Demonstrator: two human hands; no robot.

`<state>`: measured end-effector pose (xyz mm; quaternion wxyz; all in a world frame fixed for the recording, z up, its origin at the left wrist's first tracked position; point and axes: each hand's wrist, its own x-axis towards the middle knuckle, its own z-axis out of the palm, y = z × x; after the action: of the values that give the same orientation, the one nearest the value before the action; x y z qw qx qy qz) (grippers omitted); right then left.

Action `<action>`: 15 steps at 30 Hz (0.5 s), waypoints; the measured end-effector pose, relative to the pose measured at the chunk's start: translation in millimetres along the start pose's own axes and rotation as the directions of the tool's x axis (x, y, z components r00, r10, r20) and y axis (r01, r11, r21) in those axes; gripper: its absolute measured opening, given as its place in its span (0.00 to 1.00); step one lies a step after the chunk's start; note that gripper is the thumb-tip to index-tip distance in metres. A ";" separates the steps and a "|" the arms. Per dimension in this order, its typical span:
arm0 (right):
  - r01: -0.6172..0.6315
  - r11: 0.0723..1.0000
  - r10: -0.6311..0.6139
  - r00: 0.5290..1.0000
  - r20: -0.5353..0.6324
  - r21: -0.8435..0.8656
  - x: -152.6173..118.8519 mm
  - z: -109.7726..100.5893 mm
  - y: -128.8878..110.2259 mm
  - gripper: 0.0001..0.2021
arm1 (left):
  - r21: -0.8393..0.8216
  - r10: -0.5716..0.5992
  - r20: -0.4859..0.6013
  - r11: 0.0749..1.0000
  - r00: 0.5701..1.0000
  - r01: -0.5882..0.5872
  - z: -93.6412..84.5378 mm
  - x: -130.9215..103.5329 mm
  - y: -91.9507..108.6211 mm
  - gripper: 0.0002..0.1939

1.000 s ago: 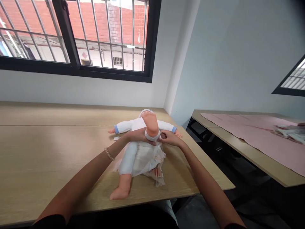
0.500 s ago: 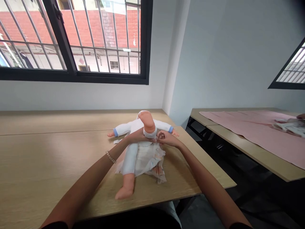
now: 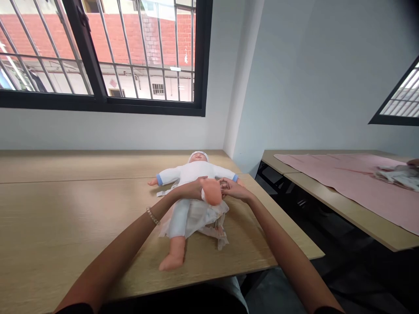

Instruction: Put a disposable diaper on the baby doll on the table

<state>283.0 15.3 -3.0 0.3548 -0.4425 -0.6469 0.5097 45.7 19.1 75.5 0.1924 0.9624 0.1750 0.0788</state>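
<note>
A doll (image 3: 195, 171) lies on the table (image 3: 81, 218); behind, a window (image 3: 91, 56); rightward, a mat (image 3: 347, 179) on a 2nd table (image 3: 360, 216).

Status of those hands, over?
Left hand grips white-clothed doll's raised leg; right hand beside that foot. Doll face-up. Crumpled white sheer material beside lowered leg.

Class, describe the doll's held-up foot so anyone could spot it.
Below the big window, a doll in white lies on the table. Its raised foot is between left hand and right hand; unlike the other foot, resting near the table's edge, this one is held up.
</note>
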 end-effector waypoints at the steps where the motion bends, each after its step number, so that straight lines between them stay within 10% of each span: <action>1: 0.004 1.000 -0.004 1.000 -0.003 -0.005 -0.3 -1.4 -0.3 0.30 | 0.009 0.016 0.013 1.000 1.000 -0.016 1.6 0.5 0.7 0.17; 15: 0.080 0.989 -0.096 0.987 -0.129 -0.124 2.5 -16.6 7.5 0.20 | 0.230 0.067 0.053 0.970 0.996 -0.077 16.9 3.5 -3.5 0.27</action>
<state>298.7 24.0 -6.5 0.3930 -0.4672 -0.6694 0.4232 51.6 17.6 59.0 0.0798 0.9854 0.1437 0.0434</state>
